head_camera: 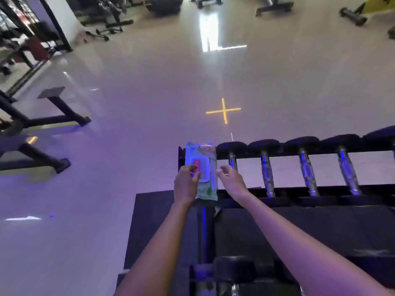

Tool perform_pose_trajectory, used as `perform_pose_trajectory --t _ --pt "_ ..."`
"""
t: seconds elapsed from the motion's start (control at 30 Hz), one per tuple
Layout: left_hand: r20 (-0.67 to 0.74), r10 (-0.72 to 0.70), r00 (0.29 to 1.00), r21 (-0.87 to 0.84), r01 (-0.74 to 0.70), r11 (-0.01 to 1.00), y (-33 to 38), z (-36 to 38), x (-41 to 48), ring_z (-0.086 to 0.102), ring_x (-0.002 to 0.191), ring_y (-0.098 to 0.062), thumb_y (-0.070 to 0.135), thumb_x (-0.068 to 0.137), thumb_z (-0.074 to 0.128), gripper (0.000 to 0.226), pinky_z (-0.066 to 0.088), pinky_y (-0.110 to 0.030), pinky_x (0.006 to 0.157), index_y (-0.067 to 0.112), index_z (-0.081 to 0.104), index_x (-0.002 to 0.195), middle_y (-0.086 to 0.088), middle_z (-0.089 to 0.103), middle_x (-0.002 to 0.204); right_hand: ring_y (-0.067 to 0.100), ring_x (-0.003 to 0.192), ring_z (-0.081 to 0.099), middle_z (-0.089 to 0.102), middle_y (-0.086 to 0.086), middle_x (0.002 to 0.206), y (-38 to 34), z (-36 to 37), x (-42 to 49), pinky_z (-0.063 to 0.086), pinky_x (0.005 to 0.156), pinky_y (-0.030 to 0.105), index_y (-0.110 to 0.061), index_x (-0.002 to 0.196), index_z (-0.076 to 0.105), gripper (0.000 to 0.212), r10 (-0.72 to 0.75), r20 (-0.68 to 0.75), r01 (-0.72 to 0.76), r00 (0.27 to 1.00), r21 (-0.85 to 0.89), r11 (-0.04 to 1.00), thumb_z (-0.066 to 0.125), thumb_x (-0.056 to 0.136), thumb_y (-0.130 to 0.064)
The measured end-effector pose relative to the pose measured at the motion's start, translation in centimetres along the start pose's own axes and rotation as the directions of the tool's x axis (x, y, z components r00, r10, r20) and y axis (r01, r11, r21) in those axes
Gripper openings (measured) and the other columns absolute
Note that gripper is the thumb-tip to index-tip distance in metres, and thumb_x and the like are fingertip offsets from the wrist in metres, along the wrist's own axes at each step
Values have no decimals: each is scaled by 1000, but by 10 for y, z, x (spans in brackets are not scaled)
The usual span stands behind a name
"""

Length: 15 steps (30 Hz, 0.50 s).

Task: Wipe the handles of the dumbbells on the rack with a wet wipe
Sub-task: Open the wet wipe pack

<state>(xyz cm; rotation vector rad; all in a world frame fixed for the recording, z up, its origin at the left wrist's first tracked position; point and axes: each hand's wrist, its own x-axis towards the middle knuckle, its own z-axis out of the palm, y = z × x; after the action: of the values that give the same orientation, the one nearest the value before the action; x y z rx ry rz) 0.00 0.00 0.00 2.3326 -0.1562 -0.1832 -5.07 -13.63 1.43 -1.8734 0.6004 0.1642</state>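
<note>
A pack of wet wipes [203, 165], pale green with a white lid and a red tab, lies on the left end of the black dumbbell rack [299, 190]. My left hand [186, 184] holds the pack's left edge, fingers curled over the lid. My right hand [229, 178] hovers just right of the pack with relaxed, slightly curled fingers and holds nothing. Several dumbbells with shiny chrome handles [267, 174] and black heads lie side by side along the rack to the right. No loose wipe is in view.
A lower rack tier with another dumbbell [235, 272] sits near the bottom edge. A dark mat [154, 227] lies under the rack. Black bench frames [42, 122] stand on the left. A yellow cross [223, 111] marks the glossy floor; gym machines line the far side.
</note>
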Motion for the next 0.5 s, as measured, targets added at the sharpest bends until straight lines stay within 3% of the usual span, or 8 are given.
perform_pose_trajectory --t 0.13,0.2,0.33,0.5 --pt "-37 12 999 -4 -12 1000 -10 12 17 59 90 -18 17 88 60 11 40 -25 73 16 64 99 0 56 102 23 128 43 44 9 140 11 16 34 32 108 35 -8 138 39 48 104 -57 -98 993 96 991 48 96 -30" --pt "-70 53 996 -1 -54 999 -13 15 17 57 87 -16 16 87 61 9 40 -24 71 15 62 96 2 53 98 22 124 47 48 5 135 17 22 43 35 103 30 -9 137 41 45 166 1 -164 986 176 971 45 98 -31" --pt "-134 101 986 54 -95 994 -13 20 13 53 97 -17 19 87 63 19 38 -20 73 12 63 103 -2 53 106 21 101 61 64 6 118 29 29 56 45 97 38 -14 118 56 30 181 163 -230 970 362 903 47 98 -33" --pt "-185 71 980 212 -30 977 0 26 9 50 101 -20 42 78 71 43 42 -30 66 11 60 105 -4 54 110 9 80 64 67 -2 95 37 25 55 52 71 21 -14 114 57 23 132 284 -274 950 550 789 50 97 -27"
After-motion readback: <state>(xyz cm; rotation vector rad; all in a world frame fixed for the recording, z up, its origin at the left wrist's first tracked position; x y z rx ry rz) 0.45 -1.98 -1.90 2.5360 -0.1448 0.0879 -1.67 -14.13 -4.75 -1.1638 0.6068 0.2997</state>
